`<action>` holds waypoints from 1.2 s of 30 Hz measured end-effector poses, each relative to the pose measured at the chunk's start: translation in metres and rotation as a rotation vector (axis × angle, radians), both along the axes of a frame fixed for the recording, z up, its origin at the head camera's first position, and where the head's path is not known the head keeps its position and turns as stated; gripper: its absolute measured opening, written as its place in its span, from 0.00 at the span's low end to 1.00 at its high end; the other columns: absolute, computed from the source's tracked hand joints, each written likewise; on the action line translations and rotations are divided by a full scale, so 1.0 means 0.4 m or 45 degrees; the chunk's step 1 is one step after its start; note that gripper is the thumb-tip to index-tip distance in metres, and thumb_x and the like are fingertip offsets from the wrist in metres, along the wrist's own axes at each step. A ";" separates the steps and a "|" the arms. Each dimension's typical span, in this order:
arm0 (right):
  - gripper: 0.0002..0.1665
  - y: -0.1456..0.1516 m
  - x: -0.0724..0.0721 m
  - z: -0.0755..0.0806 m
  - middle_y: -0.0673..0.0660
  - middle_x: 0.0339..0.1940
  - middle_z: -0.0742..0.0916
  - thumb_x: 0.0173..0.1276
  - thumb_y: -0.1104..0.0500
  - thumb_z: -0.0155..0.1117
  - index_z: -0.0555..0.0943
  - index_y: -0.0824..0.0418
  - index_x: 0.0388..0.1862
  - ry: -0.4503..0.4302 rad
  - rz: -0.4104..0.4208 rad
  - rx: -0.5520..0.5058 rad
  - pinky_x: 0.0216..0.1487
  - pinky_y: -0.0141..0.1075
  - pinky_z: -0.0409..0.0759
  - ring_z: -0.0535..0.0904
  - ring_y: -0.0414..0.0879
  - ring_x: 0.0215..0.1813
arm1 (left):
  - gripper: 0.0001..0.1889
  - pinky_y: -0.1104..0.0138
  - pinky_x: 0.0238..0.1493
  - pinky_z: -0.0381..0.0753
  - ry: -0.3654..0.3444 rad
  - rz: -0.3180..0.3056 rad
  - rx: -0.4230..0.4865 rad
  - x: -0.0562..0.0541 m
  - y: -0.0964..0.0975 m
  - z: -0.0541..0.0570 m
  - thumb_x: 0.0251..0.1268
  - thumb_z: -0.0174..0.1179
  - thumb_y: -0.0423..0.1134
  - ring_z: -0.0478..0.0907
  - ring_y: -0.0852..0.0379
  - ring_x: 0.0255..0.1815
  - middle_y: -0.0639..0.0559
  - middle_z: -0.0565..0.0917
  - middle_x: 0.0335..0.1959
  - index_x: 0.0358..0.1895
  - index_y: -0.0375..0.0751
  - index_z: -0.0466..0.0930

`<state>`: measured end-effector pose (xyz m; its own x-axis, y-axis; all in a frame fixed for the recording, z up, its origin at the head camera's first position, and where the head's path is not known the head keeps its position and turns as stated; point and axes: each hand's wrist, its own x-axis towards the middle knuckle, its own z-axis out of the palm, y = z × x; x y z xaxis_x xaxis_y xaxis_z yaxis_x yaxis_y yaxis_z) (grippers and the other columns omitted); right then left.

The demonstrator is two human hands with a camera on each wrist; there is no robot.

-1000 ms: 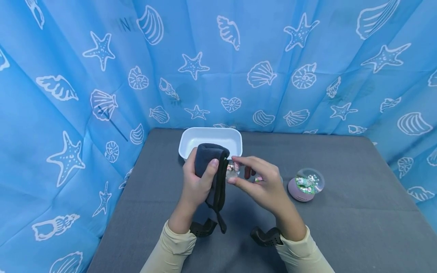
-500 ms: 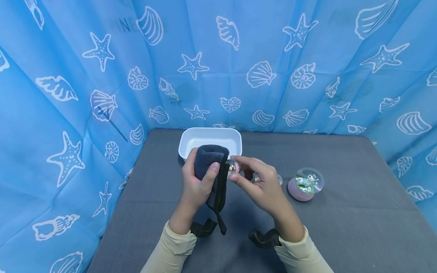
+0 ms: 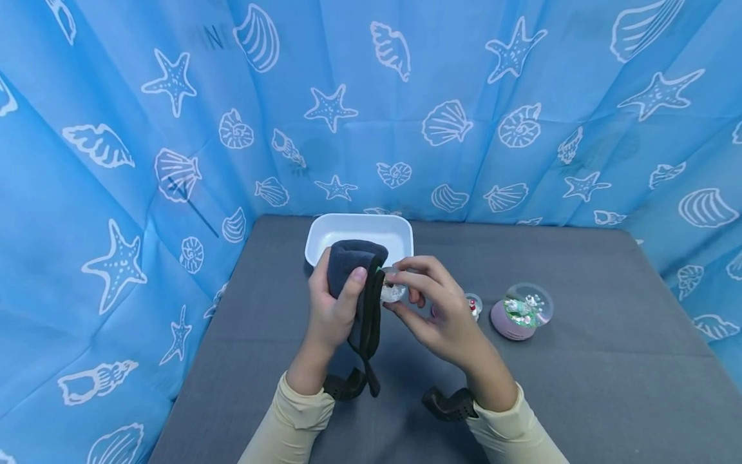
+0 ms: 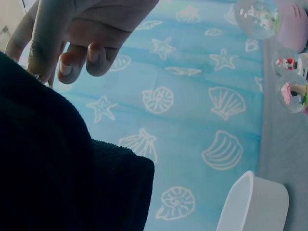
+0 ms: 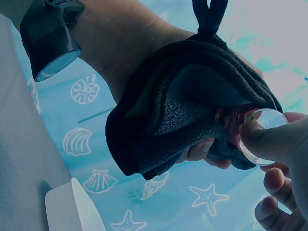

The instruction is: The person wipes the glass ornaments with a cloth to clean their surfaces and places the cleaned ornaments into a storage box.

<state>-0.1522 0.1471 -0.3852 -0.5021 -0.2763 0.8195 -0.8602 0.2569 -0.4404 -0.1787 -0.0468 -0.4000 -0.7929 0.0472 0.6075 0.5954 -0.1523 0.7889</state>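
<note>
My left hand (image 3: pixel 333 306) grips a folded dark blue-grey cloth (image 3: pixel 353 261) with a black edge and a hanging loop. In the right wrist view the cloth (image 5: pixel 178 106) wraps around the reddish base of a small snow globe (image 5: pixel 269 122). The glass dome sticks out of the fold. My right hand (image 3: pixel 440 306) pinches this snow globe (image 3: pixel 393 291) between thumb and fingers, at the cloth's right side. Much of the base lies hidden in the cloth. The dark cloth (image 4: pixel 57 163) fills the lower left of the left wrist view.
A white plastic basin (image 3: pixel 320 237) stands behind the cloth. To the right sits a larger snow globe (image 3: pixel 522 312) on a pink base. Two small snow globes stand near it; one small globe (image 3: pixel 474 305) shows partly behind my right hand. A blue shell-print curtain (image 3: pixel 371 129) borders the grey table.
My right fingers have shifted over the dome, and the globe has turned against the cloth. The left hand keeps its grip on the cloth with hardly any movement.
</note>
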 end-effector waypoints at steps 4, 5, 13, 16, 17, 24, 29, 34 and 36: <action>0.18 0.000 0.001 0.002 0.65 0.54 0.83 0.76 0.55 0.69 0.84 0.65 0.58 0.005 0.007 -0.003 0.35 0.30 0.71 0.71 0.42 0.34 | 0.24 0.66 0.40 0.84 -0.004 -0.005 -0.004 -0.001 0.001 0.000 0.76 0.60 0.51 0.81 0.54 0.40 0.49 0.83 0.46 0.56 0.30 0.76; 0.19 0.000 0.001 0.003 0.65 0.54 0.83 0.75 0.55 0.69 0.84 0.65 0.58 -0.001 0.010 -0.005 0.35 0.30 0.71 0.71 0.42 0.34 | 0.24 0.66 0.40 0.84 -0.002 -0.004 -0.003 -0.001 0.001 0.000 0.76 0.60 0.50 0.82 0.54 0.40 0.49 0.83 0.45 0.56 0.29 0.77; 0.27 0.008 -0.001 0.001 0.57 0.47 0.86 0.74 0.48 0.71 0.83 0.65 0.62 -0.078 -0.042 0.007 0.28 0.28 0.71 0.70 0.38 0.27 | 0.23 0.66 0.38 0.84 0.015 0.005 0.001 -0.002 0.002 0.000 0.76 0.60 0.49 0.82 0.54 0.38 0.48 0.83 0.44 0.56 0.29 0.76; 0.31 0.011 -0.002 0.000 0.56 0.43 0.88 0.74 0.42 0.68 0.83 0.65 0.61 -0.122 -0.086 0.015 0.28 0.28 0.73 0.72 0.37 0.26 | 0.23 0.66 0.38 0.84 0.029 0.011 -0.005 0.002 0.005 0.001 0.76 0.61 0.50 0.81 0.54 0.38 0.47 0.83 0.44 0.55 0.30 0.77; 0.32 0.012 -0.002 0.000 0.56 0.42 0.89 0.74 0.40 0.67 0.84 0.65 0.61 -0.138 -0.099 0.018 0.28 0.27 0.73 0.73 0.37 0.25 | 0.23 0.66 0.38 0.84 0.033 0.010 -0.007 0.003 0.006 0.001 0.76 0.61 0.50 0.81 0.54 0.38 0.46 0.83 0.44 0.55 0.30 0.77; 0.29 0.017 -0.001 -0.002 0.52 0.30 0.88 0.78 0.38 0.62 0.86 0.63 0.51 -0.281 -0.139 -0.029 0.25 0.27 0.72 0.73 0.36 0.23 | 0.26 0.65 0.41 0.86 0.050 -0.044 -0.023 0.007 0.018 0.001 0.75 0.62 0.54 0.82 0.53 0.42 0.40 0.83 0.45 0.57 0.31 0.76; 0.19 0.021 0.000 -0.002 0.49 0.26 0.84 0.80 0.46 0.64 0.88 0.61 0.47 -0.325 -0.156 -0.045 0.25 0.28 0.70 0.72 0.37 0.23 | 0.27 0.64 0.41 0.86 0.050 -0.073 -0.018 0.006 0.024 -0.001 0.75 0.62 0.54 0.82 0.52 0.42 0.38 0.83 0.46 0.57 0.31 0.76; 0.14 0.024 0.002 -0.002 0.51 0.33 0.86 0.76 0.55 0.70 0.87 0.61 0.55 -0.357 -0.105 -0.025 0.28 0.29 0.75 0.75 0.38 0.27 | 0.28 0.64 0.40 0.86 0.047 -0.006 -0.030 0.005 0.019 -0.003 0.74 0.63 0.56 0.82 0.51 0.43 0.39 0.83 0.47 0.58 0.33 0.77; 0.18 0.024 0.002 -0.001 0.51 0.37 0.85 0.74 0.57 0.72 0.86 0.61 0.59 -0.353 -0.069 -0.016 0.29 0.30 0.76 0.76 0.38 0.29 | 0.27 0.64 0.40 0.85 0.046 0.026 -0.034 0.004 0.015 -0.004 0.73 0.64 0.55 0.82 0.51 0.43 0.40 0.83 0.47 0.57 0.33 0.77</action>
<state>-0.1512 0.1567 -0.3858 -0.7212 -0.2338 0.6520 -0.6917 0.2926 -0.6602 -0.1771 -0.0406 -0.4016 -0.7715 0.0479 0.6345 0.6263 -0.1188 0.7705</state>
